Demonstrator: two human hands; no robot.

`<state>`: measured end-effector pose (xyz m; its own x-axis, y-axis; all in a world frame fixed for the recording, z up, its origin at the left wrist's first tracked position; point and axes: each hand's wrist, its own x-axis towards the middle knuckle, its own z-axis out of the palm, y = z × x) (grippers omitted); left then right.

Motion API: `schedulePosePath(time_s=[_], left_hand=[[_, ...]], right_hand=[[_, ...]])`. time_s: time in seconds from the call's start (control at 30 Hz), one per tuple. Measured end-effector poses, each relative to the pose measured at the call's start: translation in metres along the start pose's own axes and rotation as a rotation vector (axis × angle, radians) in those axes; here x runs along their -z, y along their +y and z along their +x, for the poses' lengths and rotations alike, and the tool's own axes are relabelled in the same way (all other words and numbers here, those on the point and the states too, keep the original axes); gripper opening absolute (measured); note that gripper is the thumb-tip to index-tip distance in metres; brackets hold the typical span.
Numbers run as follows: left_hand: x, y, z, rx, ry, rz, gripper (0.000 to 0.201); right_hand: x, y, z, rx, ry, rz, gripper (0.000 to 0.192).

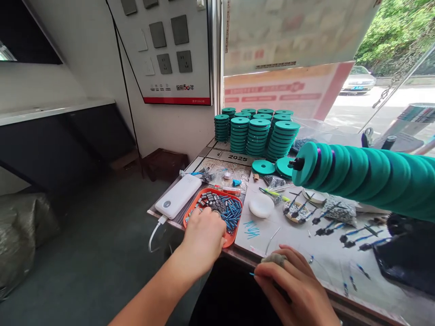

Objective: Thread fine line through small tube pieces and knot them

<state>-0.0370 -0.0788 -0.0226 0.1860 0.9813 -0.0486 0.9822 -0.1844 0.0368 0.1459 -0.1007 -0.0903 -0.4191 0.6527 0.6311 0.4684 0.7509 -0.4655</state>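
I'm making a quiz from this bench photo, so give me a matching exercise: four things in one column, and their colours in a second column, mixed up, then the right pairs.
Things:
1. tray under the left hand
2. power bank
3. stacked discs
4. small round lid right of the tray

Colours:
A. teal green
B. orange-red
C. plain white, round
D. white, with a cable at its near end

Pairs: 1-B, 2-D, 3-A, 4-C

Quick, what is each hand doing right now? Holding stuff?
Left hand: reaching into the orange tray of small parts; whether it grips anything cannot be told.
Right hand: closed, pinching a thin blue piece at the table's edge.
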Motion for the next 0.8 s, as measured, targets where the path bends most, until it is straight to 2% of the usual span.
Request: schedulePosePath(time_s=[0.13,0.57,0.73,0.8], left_hand=[[0.001,0.002,0.002,-0.006,-0.017,0.017,0.018],[-0.004,0.004,-0.003,0.105,0.011,-0.06,0.014],[-0.003,0.004,-0.009,0.108,0.08,-0.203,0.017],[-0.004,0.006,-0.017,0.098,0.151,-0.404,0.018]], right_hand=[[-0.002,0.004,-0.006,-0.036,-0.022,0.006,0.016],[-0.004,-0.001,-0.007,-0.136,-0.029,0.028,0.02],[-0.006,-0.002,-0.006,-0.149,-0.007,0.015,0.023],[-0.002,-0.001,-0.003,-0.094,0.026,-0.01,0.021]])
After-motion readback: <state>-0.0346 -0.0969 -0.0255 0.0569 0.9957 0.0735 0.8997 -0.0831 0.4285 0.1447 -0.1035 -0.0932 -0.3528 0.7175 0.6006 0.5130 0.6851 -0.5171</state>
